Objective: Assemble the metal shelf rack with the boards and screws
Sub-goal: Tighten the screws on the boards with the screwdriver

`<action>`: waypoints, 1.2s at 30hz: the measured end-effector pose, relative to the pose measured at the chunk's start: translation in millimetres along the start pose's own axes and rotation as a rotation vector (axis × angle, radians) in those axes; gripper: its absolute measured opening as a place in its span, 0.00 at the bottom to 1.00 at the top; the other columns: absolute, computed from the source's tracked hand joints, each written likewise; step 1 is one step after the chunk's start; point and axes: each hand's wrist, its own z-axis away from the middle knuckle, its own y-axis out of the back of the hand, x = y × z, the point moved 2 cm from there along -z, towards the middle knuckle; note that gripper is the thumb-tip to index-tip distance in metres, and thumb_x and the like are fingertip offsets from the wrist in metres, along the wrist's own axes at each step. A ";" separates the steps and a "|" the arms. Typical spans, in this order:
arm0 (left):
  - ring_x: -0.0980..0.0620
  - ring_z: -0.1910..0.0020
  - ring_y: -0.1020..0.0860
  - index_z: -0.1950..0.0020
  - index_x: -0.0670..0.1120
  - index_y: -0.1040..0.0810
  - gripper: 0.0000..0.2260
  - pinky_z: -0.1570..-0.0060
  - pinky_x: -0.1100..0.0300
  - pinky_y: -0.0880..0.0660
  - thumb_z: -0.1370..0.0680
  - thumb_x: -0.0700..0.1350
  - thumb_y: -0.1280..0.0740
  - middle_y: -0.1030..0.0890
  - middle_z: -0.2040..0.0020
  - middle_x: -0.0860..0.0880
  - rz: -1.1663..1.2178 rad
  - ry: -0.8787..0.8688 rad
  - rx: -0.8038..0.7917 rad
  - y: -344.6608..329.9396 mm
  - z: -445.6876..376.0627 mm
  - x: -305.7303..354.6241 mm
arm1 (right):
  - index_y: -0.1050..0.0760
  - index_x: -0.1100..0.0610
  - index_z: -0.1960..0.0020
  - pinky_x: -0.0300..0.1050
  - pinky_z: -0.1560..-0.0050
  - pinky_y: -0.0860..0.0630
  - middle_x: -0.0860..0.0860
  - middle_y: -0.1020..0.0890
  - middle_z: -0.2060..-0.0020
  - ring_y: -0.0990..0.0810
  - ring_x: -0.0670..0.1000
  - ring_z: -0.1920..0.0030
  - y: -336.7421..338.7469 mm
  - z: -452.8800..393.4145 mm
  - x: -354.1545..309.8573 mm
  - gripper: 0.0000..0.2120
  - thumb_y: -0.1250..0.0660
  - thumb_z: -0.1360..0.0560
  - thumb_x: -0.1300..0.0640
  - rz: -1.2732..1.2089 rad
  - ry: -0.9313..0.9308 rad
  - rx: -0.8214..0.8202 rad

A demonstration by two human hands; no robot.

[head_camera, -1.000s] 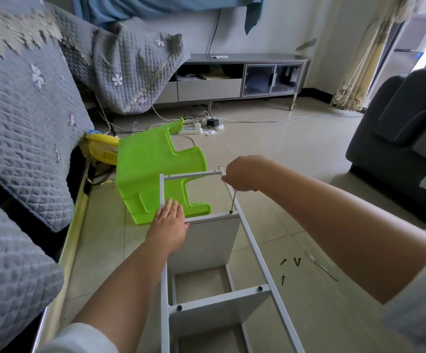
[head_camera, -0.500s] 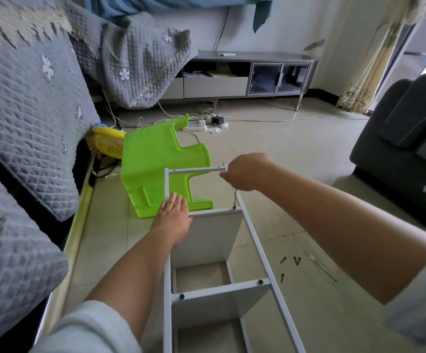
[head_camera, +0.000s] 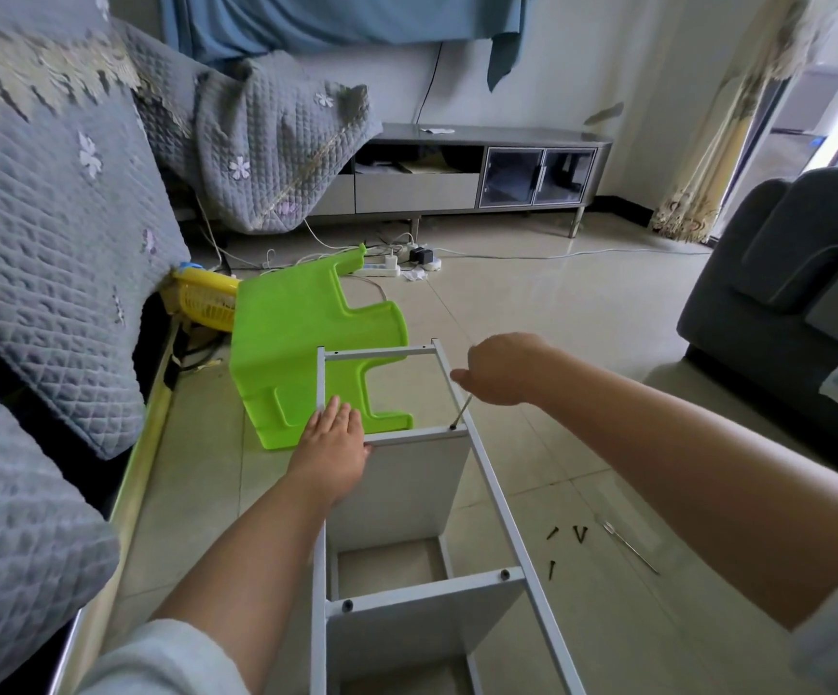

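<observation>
Head view: left hand [head_camera: 330, 446] flat on board [head_camera: 406, 484] edge, right hand [head_camera: 499, 368] gripping screwdriver [head_camera: 461, 411].

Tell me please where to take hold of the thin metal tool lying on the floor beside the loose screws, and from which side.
Take the thin metal tool at mid-shaft, from above, pinching across its width. It lies flat on the floor tiles, slanting away from the loose screws, so only its top and sides seem free for a grip.
</observation>
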 end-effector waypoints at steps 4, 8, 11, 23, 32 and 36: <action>0.47 0.24 0.59 0.25 0.38 0.55 0.25 0.27 0.55 0.59 0.17 0.47 0.52 0.55 0.23 0.43 0.001 0.001 0.004 1.1 -0.7 0.0 | 0.38 0.67 0.37 0.48 0.48 0.30 0.62 0.28 0.41 0.26 0.58 0.47 6.4 2.8 -2.6 0.14 0.47 0.21 0.63 -0.126 0.080 -0.042; 0.47 0.24 0.59 0.25 0.38 0.56 0.25 0.27 0.55 0.59 0.17 0.47 0.53 0.55 0.23 0.43 0.001 0.000 -0.001 1.1 -2.5 0.2 | 0.30 0.63 0.38 0.46 0.47 0.28 0.58 0.26 0.40 0.25 0.57 0.41 14.1 -0.2 -5.8 0.16 0.47 0.19 0.55 0.024 0.076 0.037; 0.47 0.24 0.59 0.25 0.38 0.56 0.25 0.27 0.55 0.59 0.17 0.47 0.53 0.54 0.23 0.43 0.004 0.003 -0.004 0.0 -3.8 -0.3 | 0.29 0.58 0.38 0.46 0.46 0.29 0.53 0.26 0.39 0.26 0.55 0.39 10.8 -10.3 -7.0 0.17 0.50 0.18 0.52 0.101 0.014 0.039; 0.50 0.25 0.45 0.33 0.42 0.35 0.17 0.26 0.53 0.54 0.17 0.47 0.50 0.36 0.28 0.45 -0.016 -0.034 0.018 -0.3 -5.8 -1.6 | 0.27 0.64 0.40 0.45 0.44 0.28 0.57 0.23 0.43 0.25 0.56 0.42 14.1 -11.3 -10.4 0.15 0.47 0.20 0.58 0.040 0.124 -0.048; 0.48 0.25 0.47 0.31 0.42 0.38 0.17 0.26 0.53 0.53 0.17 0.47 0.52 0.38 0.27 0.44 -0.055 -0.027 -0.012 0.7 2.0 2.1 | 0.41 0.63 0.69 0.38 0.73 0.38 0.55 0.32 0.73 0.35 0.49 0.74 10.4 -13.8 -12.4 0.18 0.53 0.20 0.65 -0.322 -0.141 -0.231; 0.49 0.24 0.48 0.30 0.43 0.39 0.21 0.28 0.46 0.56 0.18 0.53 0.54 0.40 0.26 0.45 -0.073 0.017 -0.066 9.2 3.6 2.9 | 0.29 0.66 0.59 0.34 0.81 0.35 0.53 0.34 0.74 0.32 0.50 0.78 -0.2 7.0 26.1 0.12 0.48 0.21 0.65 -0.490 -0.246 -0.038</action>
